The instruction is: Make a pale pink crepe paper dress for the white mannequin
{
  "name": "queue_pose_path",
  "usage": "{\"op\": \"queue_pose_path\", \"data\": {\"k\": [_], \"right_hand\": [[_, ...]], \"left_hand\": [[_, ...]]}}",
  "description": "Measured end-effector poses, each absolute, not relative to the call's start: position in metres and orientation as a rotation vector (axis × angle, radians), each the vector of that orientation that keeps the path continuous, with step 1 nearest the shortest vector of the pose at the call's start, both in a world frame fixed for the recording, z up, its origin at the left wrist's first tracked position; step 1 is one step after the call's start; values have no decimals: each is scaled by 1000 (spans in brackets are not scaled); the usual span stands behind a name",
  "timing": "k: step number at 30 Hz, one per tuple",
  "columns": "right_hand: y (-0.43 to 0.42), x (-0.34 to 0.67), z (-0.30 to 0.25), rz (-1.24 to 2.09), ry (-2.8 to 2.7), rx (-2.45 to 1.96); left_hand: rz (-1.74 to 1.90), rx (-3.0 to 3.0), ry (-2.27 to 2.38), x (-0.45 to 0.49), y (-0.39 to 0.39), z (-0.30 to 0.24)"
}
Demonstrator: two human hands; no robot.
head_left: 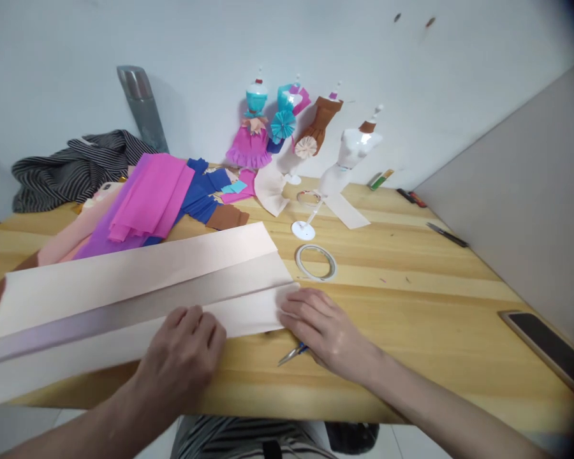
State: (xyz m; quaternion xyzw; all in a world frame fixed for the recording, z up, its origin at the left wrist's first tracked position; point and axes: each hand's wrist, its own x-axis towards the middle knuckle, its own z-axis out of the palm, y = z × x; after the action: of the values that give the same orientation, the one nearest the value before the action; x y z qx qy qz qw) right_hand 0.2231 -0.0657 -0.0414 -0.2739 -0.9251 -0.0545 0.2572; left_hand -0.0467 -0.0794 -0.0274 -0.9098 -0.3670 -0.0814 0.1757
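Note:
A long sheet of pale pink crepe paper (138,271) lies folded lengthwise across the left and middle of the table. My left hand (184,347) is closed over its near edge, fingers curled and thumb out of sight. At the right end of the near strip, my right hand (323,328) grips the corner, its fingertips pressed together on the paper. Small scissors (291,354) with blue handles lie partly hidden beneath my right palm. Just beyond that hand rests a white roll of tape (333,262).
A bare white mannequin (356,150) stands behind the tape. Several dressed mannequins line the wall, including one in brown (324,118). Magenta paper (155,191) and blue pieces (198,197) are piled at left. A craft knife (447,234) and a phone (545,347) lie right.

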Motion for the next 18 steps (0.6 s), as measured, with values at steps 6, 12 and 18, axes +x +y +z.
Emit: {"op": "queue_pose_path", "data": {"k": [6, 12, 18], "right_hand": [[-85, 234, -40, -163, -2488, -855], [-80, 243, -34, -157, -2407, -903], [-69, 234, -23, -245, -2279, -859]], "left_hand": [[-261, -2674, -971, -43, -106, -34], [-137, -2725, -958, -50, -93, -11], [217, -2653, -1447, -50, -35, 8]]}}
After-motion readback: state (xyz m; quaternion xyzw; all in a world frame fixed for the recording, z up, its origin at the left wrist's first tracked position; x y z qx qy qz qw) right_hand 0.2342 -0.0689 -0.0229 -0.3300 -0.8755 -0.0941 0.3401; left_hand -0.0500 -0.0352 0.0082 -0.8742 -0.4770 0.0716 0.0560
